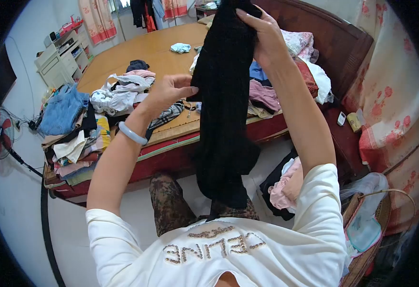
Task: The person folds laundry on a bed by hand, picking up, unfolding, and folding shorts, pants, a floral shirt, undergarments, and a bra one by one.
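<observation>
A long black garment (223, 105) hangs upright in front of my body, from the top of the view down to my lap. Its exact kind cannot be made out. High up, my right hand (265, 36) grips its upper right edge, thumb on the near side. Lower down, my left hand (173, 91) is closed at the garment's left edge, with the thumb against the cloth and the other fingertips partly hidden behind it. The garment's lower end lies over patterned trousers (171, 203).
Beyond is a wide bed (147, 45) with a wooden headboard (324, 28). Folded clothes (78, 143) are stacked at its left corner, jeans on top; loose clothes (123, 91) lie nearby. More clothes (286, 186) lie low at right, near a basket (386, 210). A fan (1, 131) stands left.
</observation>
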### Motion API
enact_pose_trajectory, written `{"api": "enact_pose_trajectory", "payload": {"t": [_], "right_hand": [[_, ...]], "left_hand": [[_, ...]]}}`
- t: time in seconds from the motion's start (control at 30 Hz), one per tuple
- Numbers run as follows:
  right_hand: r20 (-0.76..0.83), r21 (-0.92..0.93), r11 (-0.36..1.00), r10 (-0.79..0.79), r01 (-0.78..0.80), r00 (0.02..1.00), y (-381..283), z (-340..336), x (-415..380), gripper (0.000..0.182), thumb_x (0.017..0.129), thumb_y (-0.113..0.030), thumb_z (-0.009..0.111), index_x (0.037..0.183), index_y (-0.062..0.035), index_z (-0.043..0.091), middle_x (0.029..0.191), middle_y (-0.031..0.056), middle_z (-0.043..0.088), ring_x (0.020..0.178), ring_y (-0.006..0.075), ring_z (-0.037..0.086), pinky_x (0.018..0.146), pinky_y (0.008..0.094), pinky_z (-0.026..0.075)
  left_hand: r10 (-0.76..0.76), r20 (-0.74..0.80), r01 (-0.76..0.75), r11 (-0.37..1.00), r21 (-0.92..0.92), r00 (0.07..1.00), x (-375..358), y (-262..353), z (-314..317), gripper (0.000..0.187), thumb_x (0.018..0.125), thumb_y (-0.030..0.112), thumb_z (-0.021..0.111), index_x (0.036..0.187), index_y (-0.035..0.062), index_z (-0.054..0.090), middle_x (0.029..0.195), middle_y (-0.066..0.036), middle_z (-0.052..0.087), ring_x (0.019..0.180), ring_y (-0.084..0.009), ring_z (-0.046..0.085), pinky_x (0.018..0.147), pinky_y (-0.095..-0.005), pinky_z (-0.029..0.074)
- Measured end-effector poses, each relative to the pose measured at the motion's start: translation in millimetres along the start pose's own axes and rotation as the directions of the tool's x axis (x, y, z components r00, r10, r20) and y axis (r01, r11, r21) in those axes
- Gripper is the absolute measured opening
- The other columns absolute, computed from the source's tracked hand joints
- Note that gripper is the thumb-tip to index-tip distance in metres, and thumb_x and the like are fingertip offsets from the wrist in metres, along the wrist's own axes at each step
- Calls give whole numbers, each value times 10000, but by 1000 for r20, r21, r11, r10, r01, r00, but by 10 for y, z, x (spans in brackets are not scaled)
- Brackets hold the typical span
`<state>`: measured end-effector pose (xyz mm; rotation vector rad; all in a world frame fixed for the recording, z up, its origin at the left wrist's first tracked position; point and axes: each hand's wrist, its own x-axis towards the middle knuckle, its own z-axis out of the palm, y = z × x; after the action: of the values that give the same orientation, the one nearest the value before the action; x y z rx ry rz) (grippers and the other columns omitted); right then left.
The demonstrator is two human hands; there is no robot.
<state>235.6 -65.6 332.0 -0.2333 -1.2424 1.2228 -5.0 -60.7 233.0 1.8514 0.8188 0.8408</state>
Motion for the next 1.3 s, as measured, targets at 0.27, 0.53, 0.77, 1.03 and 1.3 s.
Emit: {"api": "enact_pose_trajectory", "payload": {"t": [0.27, 0.53, 0.77, 1.03, 1.3], "right_hand": [[-42, 114, 993, -18, 22, 999, 88, -258, 135, 217, 847, -51, 626, 1061, -13, 631, 986, 99, 678, 868, 189, 664, 822, 310, 535], [-89, 238, 970, 69, -46, 994, -135, 205, -42, 155, 846, -85, 599, 990, -30, 593, 867, 109, 669, 775, 234, 667, 740, 355, 568], [-106, 197, 980, 31, -9, 994, -194, 310, -90, 232, 838, -45, 576, 1070, -34, 593, 865, 105, 661, 770, 228, 662, 745, 356, 568], [290, -325, 944, 42, 57, 956, -288, -366, 55, 330, 856, -43, 632, 1182, -12, 595, 1032, 87, 654, 913, 148, 641, 834, 268, 523], [421, -601, 775, 102, 194, 901, -91, 134, 202, 320, 835, -153, 710, 1120, -26, 641, 895, 27, 632, 652, 49, 552, 562, 165, 451]], "left_hand": [[233, -227, -307, 871, -384, 946, -46, -45, 383, 490, 879, 113, 629, 1336, 35, 469, 1287, -100, 522, 982, -137, 594, 814, -268, 505], [235, -517, -481, 771, -416, 823, -6, -53, 616, 384, 852, 64, 648, 1217, 7, 543, 1086, -63, 585, 845, -98, 603, 673, -233, 494], [83, -114, -128, 867, -482, 990, -75, -273, 637, 256, 886, 117, 619, 1121, 15, 612, 929, -50, 645, 773, -98, 608, 666, -248, 499], [506, -358, -321, 826, 464, 784, -255, 719, -1117, 222, 876, 183, 605, 1037, 51, 683, 906, -65, 678, 815, -151, 624, 754, -264, 488], [680, -337, -161, 558, 814, 652, -582, 2318, -1397, 155, 865, 89, 581, 893, -17, 691, 780, -8, 670, 701, -76, 591, 673, -229, 484]]}}
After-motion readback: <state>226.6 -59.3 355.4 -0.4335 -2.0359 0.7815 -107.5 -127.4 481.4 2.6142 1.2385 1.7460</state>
